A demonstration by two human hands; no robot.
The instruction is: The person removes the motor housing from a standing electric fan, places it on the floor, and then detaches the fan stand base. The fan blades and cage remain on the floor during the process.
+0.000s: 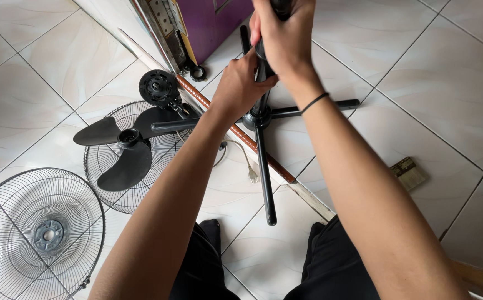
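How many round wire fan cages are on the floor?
2. One wire cage lies at the bottom left; the other wire cage lies beside it, under the black fan blade. More may be out of view.

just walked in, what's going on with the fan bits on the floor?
A person stands over a black cross-shaped fan stand on the tiled floor. Both hands grip its upright pole: the left hand lower down, the right hand near the top. Beside the stand lie the loose fan parts: a black three-blade propeller resting on one wire guard, and a second wire guard nearer the camera. A white plug lies by the base.
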